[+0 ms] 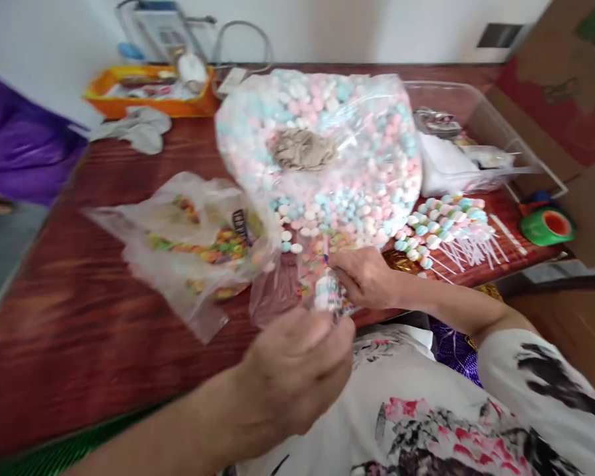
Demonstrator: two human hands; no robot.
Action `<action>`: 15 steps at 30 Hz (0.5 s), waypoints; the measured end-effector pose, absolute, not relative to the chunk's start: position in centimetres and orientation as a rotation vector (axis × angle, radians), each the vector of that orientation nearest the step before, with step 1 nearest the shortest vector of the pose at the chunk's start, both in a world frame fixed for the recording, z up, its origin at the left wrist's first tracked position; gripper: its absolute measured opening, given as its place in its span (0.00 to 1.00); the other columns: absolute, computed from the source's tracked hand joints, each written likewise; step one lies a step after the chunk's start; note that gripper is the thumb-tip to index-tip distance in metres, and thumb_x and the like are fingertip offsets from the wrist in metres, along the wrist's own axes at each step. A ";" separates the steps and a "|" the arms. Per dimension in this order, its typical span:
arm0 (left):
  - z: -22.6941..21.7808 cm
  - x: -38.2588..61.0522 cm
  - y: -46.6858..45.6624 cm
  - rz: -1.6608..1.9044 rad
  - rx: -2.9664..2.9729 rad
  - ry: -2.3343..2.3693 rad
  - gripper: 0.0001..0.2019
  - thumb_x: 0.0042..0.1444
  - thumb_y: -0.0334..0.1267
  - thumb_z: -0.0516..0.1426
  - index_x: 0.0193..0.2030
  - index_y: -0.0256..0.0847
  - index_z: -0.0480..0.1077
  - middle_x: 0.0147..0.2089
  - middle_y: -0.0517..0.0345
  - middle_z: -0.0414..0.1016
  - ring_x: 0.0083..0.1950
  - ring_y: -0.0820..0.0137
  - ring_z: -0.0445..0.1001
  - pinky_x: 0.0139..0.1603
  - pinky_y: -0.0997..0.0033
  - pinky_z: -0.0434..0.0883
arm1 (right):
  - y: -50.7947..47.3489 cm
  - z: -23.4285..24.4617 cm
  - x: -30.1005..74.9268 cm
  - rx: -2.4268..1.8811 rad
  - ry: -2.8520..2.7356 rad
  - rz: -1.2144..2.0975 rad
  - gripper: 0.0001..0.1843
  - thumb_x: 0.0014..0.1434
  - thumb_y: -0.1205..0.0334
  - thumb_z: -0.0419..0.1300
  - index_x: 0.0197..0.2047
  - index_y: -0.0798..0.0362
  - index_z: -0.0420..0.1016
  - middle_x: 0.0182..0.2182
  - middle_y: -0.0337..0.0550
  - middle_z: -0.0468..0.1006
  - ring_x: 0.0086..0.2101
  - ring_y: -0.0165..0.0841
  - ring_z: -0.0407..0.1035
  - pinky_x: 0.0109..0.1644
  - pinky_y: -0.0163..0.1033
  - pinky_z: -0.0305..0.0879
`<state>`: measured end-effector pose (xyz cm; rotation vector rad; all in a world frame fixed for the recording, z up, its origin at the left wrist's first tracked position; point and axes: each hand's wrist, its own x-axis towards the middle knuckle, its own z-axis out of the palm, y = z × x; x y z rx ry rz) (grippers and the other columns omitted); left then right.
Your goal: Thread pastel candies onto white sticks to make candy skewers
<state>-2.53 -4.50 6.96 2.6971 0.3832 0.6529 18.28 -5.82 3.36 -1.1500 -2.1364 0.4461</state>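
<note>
A small clear printed packet (327, 295) with pale marshmallows inside is between my two hands, close to the table's front edge. My left hand (297, 370) is nearest to me, slightly blurred, its fingers closed at the packet's lower end. On the other side, my right hand (365, 276) pinches the packet near its top, where a thin coloured piece sticks up. Just beyond lies a big clear bag of pink, blue and white marshmallows (322, 205), with a crumpled beige cloth (305, 149) on it. A plastic bag of colourful candies (218, 244) lies to the left.
Marshmallow sticks (441, 228) are heaped on the right, beside a roll of green tape (546, 226). Behind them stands a clear plastic bin (506, 132). An orange tray (151, 106) and a grey-white cloth (141, 129) are at the back left of the red-brown table (79, 284).
</note>
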 end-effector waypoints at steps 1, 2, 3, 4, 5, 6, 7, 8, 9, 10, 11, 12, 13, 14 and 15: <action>6.1 -2.4 -4.8 0.601 2.765 0.317 0.10 0.58 0.31 0.55 0.40 0.46 0.77 0.44 0.51 0.80 0.43 0.62 0.75 0.47 0.60 0.73 | -5.7 3.6 18.0 -1.135 -1.976 0.628 0.10 0.64 0.67 0.47 0.34 0.53 0.67 0.26 0.38 0.70 0.28 0.29 0.62 0.32 0.35 0.58; 5.3 -2.3 -4.5 0.631 2.764 0.395 0.10 0.57 0.30 0.55 0.39 0.46 0.77 0.42 0.52 0.80 0.42 0.61 0.76 0.46 0.59 0.74 | -5.9 3.6 17.5 -1.070 -1.821 0.811 0.10 0.65 0.66 0.47 0.34 0.53 0.67 0.28 0.38 0.71 0.30 0.28 0.65 0.35 0.34 0.61; 4.8 -2.3 -3.9 0.690 2.689 0.513 0.10 0.56 0.31 0.56 0.40 0.46 0.77 0.41 0.53 0.80 0.42 0.61 0.77 0.45 0.58 0.75 | -6.2 3.4 16.8 -0.983 -1.688 0.983 0.09 0.64 0.66 0.49 0.33 0.53 0.67 0.29 0.38 0.72 0.31 0.27 0.66 0.36 0.33 0.62; 4.6 -2.3 -3.2 0.780 2.540 0.674 0.11 0.57 0.34 0.56 0.44 0.47 0.77 0.43 0.54 0.81 0.43 0.59 0.78 0.44 0.58 0.76 | -6.6 2.8 15.9 -0.896 -1.608 1.150 0.08 0.62 0.66 0.52 0.31 0.53 0.67 0.29 0.37 0.72 0.31 0.27 0.65 0.36 0.32 0.63; 4.6 -2.4 -2.5 0.871 2.333 0.829 0.15 0.58 0.36 0.56 0.51 0.50 0.76 0.49 0.55 0.80 0.48 0.57 0.78 0.46 0.56 0.77 | -6.9 2.1 15.1 -0.823 -1.544 1.311 0.06 0.59 0.66 0.55 0.30 0.54 0.67 0.27 0.36 0.71 0.29 0.26 0.64 0.34 0.31 0.63; 4.7 -2.6 -2.1 0.971 2.150 0.907 0.17 0.61 0.39 0.55 0.55 0.54 0.74 0.54 0.57 0.79 0.53 0.55 0.77 0.50 0.53 0.77 | -7.2 1.3 14.2 -0.800 -1.470 1.454 0.06 0.58 0.66 0.57 0.29 0.54 0.67 0.26 0.35 0.70 0.28 0.26 0.63 0.33 0.31 0.62; 4.7 -2.8 -2.0 1.111 2.009 0.940 0.19 0.60 0.41 0.56 0.58 0.59 0.72 0.60 0.61 0.75 0.58 0.53 0.74 0.53 0.50 0.76 | -7.3 0.5 13.5 -0.775 -1.419 1.540 0.06 0.56 0.67 0.58 0.27 0.54 0.66 0.23 0.33 0.68 0.26 0.25 0.62 0.31 0.31 0.61; 4.6 -3.1 -2.2 1.222 1.895 0.957 0.23 0.59 0.43 0.59 0.61 0.65 0.68 0.66 0.66 0.69 0.63 0.52 0.71 0.56 0.48 0.75 | -7.2 -0.2 13.0 -0.795 -1.355 1.541 0.06 0.56 0.68 0.58 0.27 0.54 0.66 0.23 0.32 0.66 0.25 0.25 0.60 0.30 0.30 0.60; 4.2 -3.6 -2.7 1.251 1.807 0.960 0.27 0.58 0.44 0.60 0.64 0.70 0.64 0.70 0.69 0.65 0.65 0.51 0.69 0.57 0.47 0.74 | -7.1 -0.6 12.5 -0.840 -1.303 1.481 0.07 0.56 0.68 0.58 0.27 0.53 0.65 0.23 0.32 0.66 0.25 0.25 0.60 0.31 0.30 0.60; 3.5 -4.1 -3.4 1.203 1.746 0.964 0.30 0.57 0.45 0.61 0.65 0.72 0.61 0.71 0.70 0.63 0.64 0.52 0.69 0.56 0.48 0.75 | -6.9 -0.9 12.2 -0.859 -1.283 1.413 0.07 0.57 0.68 0.58 0.27 0.53 0.65 0.24 0.33 0.67 0.26 0.25 0.61 0.32 0.30 0.61; 2.6 -4.8 -4.3 1.068 1.705 0.975 0.30 0.59 0.45 0.60 0.66 0.74 0.59 0.69 0.69 0.66 0.61 0.54 0.73 0.53 0.51 0.77 | -6.7 -1.0 11.9 -0.856 -1.289 1.349 0.07 0.58 0.67 0.58 0.28 0.53 0.66 0.25 0.34 0.68 0.27 0.25 0.62 0.34 0.31 0.62; 1.6 -5.7 -5.1 0.882 1.699 0.979 0.28 0.61 0.45 0.58 0.66 0.74 0.59 0.64 0.67 0.72 0.55 0.56 0.78 0.48 0.53 0.79 | -6.5 -1.0 11.6 -0.831 -1.328 1.311 0.07 0.59 0.67 0.58 0.29 0.53 0.66 0.27 0.35 0.70 0.30 0.26 0.65 0.37 0.31 0.64; 0.6 -6.8 -5.9 0.752 1.749 0.987 0.25 0.63 0.44 0.56 0.65 0.74 0.62 0.57 0.66 0.79 0.46 0.59 0.81 0.41 0.56 0.80 | -6.5 -0.9 11.2 -0.792 -1.399 1.305 0.06 0.60 0.66 0.58 0.30 0.53 0.67 0.29 0.37 0.72 0.32 0.27 0.67 0.40 0.31 0.65; -0.4 -8.0 -6.6 0.683 1.858 1.006 0.25 0.63 0.41 0.56 0.63 0.75 0.64 0.50 0.68 0.82 0.40 0.61 0.81 0.38 0.57 0.80 | -6.6 -0.9 10.9 -0.764 -1.482 1.320 0.05 0.60 0.67 0.58 0.31 0.53 0.67 0.31 0.38 0.73 0.34 0.28 0.68 0.42 0.32 0.65; -1.1 -9.3 -7.2 0.676 2.018 1.032 0.27 0.61 0.38 0.56 0.63 0.76 0.64 0.47 0.69 0.83 0.38 0.61 0.81 0.38 0.56 0.80 | -6.7 -1.0 10.4 -0.769 -1.563 1.342 0.05 0.60 0.67 0.59 0.32 0.53 0.68 0.31 0.38 0.74 0.35 0.28 0.68 0.42 0.32 0.64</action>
